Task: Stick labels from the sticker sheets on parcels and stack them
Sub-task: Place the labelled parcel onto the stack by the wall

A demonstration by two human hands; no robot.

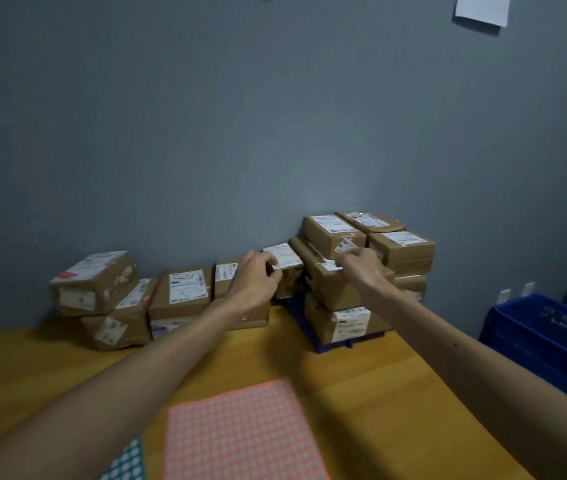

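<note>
Both hands are clamped on cardboard at the far side of the desk (379, 393). The left hand (258, 280) grips a small parcel (284, 258) by its near edge at 12 o'clock. The right hand (358, 263) curls its fingers over the top edge of a tilted parcel (334, 289) at 1 o'clock. That parcel leans out of the stack (403, 251), so the right hand is probably steadying it while the small one is fitted in.

Room is tight. The wall (240, 133) closes the back, a row of parcels (185, 292) fills 11 o'clock, and a blue crate (545, 330) stands at 3 o'clock. The pink sticker sheet (240, 434) lies at 6 o'clock, with bare desk between it and the parcels for pulling one back.
</note>
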